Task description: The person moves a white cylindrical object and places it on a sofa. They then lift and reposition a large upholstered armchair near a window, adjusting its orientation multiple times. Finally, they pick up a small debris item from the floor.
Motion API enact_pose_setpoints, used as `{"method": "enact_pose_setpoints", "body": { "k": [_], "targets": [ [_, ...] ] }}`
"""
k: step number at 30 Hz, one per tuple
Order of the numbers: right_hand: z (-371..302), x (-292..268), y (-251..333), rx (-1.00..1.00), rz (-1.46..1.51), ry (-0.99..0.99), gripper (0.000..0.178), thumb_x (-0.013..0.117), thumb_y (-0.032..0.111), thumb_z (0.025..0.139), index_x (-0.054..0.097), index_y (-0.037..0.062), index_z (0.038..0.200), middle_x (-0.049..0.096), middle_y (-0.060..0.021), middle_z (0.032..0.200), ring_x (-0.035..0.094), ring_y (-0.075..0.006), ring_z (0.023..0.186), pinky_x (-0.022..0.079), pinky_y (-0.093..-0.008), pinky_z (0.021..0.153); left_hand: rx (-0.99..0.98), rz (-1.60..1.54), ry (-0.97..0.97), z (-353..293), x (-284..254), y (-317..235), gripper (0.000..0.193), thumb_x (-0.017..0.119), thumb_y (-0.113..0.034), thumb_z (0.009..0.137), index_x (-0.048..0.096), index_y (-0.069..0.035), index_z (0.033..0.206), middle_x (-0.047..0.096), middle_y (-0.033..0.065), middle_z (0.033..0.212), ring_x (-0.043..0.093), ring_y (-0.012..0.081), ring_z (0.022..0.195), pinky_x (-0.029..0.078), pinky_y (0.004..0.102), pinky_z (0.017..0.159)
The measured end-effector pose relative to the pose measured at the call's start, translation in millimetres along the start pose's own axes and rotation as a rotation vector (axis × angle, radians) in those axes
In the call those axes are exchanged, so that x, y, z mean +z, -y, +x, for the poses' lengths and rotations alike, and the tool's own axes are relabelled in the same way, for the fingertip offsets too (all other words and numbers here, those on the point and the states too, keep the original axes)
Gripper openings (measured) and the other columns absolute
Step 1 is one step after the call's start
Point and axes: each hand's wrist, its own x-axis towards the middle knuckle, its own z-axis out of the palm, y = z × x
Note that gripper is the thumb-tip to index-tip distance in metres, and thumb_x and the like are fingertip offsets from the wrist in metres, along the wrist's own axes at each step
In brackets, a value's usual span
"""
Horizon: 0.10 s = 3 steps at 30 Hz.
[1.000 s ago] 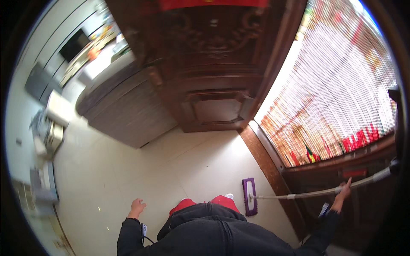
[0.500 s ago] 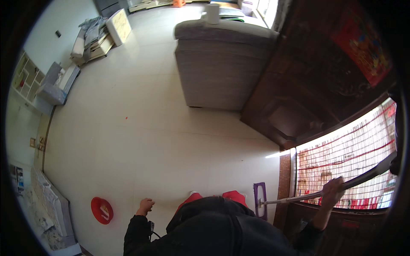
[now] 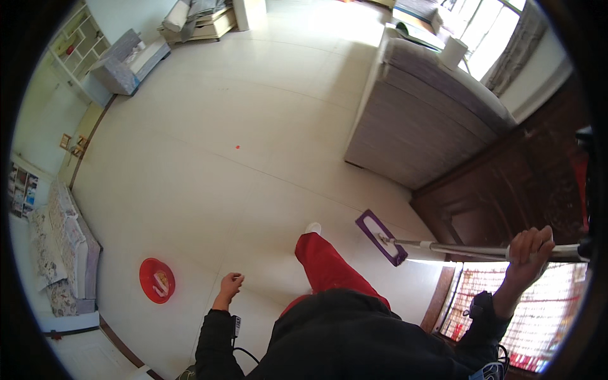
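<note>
My right hand (image 3: 531,249) is wrapped round the pale pole of a flat mop (image 3: 437,246), up near the right edge of the view. The pole runs left to a long purple-rimmed mop head (image 3: 381,237), which lies on the tiled floor (image 3: 272,190) ahead of my red trouser leg. My left hand (image 3: 232,286) hangs at my side, its fingers loosely bent and nothing seen in it. Left of that hand, a red plastic basin (image 3: 145,280) stands on the floor with pale and yellowish items inside that are hard to make out.
A grey sofa (image 3: 424,120) stands ahead to the right, beside a dark carved wooden door (image 3: 494,180). A doorway with a red-striped bead curtain (image 3: 506,297) lies at lower right. Along the left wall is a patterned sofa (image 3: 73,247). A small red speck (image 3: 237,147) lies on the floor.
I have stepped forward and turned left. The mop head has moved from beside the doorway sill to the floor further ahead, with my right hand still gripping the pole. My left hand stays at my side.
</note>
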Motion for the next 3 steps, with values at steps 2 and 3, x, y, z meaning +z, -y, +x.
{"method": "enact_pose_setpoints", "body": {
  "k": [2, 3],
  "targets": [
    [38.2, 30.6, -40.5, -0.008, 0.042, -0.060, 0.038, 0.043, 0.038, 0.094, 0.031, 0.0142, 0.067, 0.025, 0.0031, 0.048, 0.021, -0.0039, 0.038, 0.024, -0.0190, 0.036, 0.015, 0.054, 0.034, 18.1, -10.8, -24.6, 0.041, 0.068, -0.027, 0.077, 0.059, -0.008, 0.111, 0.064, 0.0092, 0.088, 0.060, 0.0158, 0.068, 0.050, 0.0295, 0.053],
    [59.8, 45.9, -62.0, -0.027, 0.019, -0.082, 0.036, 0.043, 0.035, 0.095, 0.031, 0.0149, 0.068, 0.026, 0.0030, 0.049, 0.021, -0.0040, 0.037, 0.024, -0.0195, 0.036, 0.008, 0.089, 0.047, 28.5, -20.3, -42.5, 0.043, 0.068, -0.027, 0.077, 0.058, -0.009, 0.114, 0.064, 0.0093, 0.090, 0.060, 0.0162, 0.069, 0.050, 0.0297, 0.054]
  ]
}}
